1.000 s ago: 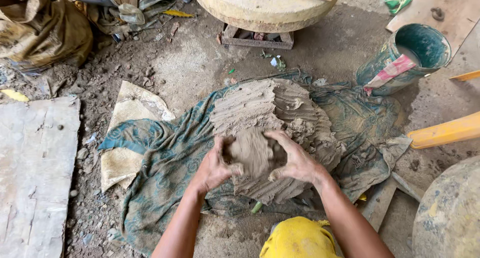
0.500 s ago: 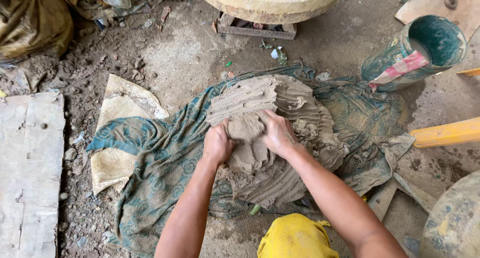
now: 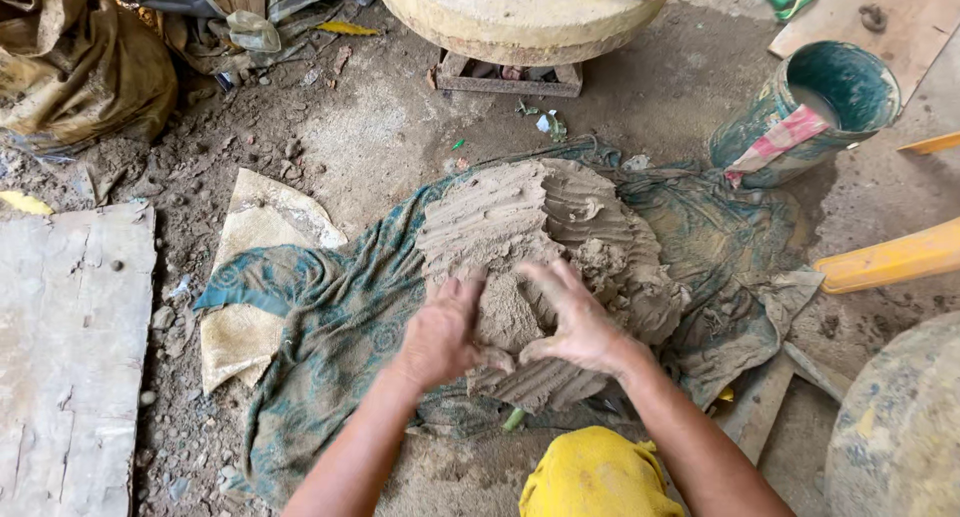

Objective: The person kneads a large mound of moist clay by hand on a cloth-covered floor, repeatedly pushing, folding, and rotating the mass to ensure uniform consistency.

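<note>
A big mound of wet grey clay (image 3: 545,247), ridged with finger marks, lies on a teal patterned cloth (image 3: 340,327) spread over the dirt floor. My left hand (image 3: 440,332) rests on the near side of the mound, fingers spread and pressed into the clay. My right hand (image 3: 575,322) sits just right of it, fingers splayed, palm on the clay. A rounded lump of clay (image 3: 505,317) lies between the two hands. Both hands are smeared with mud.
A teal bucket (image 3: 815,112) with a striped rag stands at the right rear. A round stone slab (image 3: 520,12) sits on a wooden frame ahead. Yellow poles (image 3: 890,262) lie right, a board (image 3: 70,357) left, sacks (image 3: 80,67) rear left, yellow cloth (image 3: 595,477) near me.
Both hands drew back toward me from the top of the mound, and the fingers opened out flat over the lump. The camera has tilted slightly.
</note>
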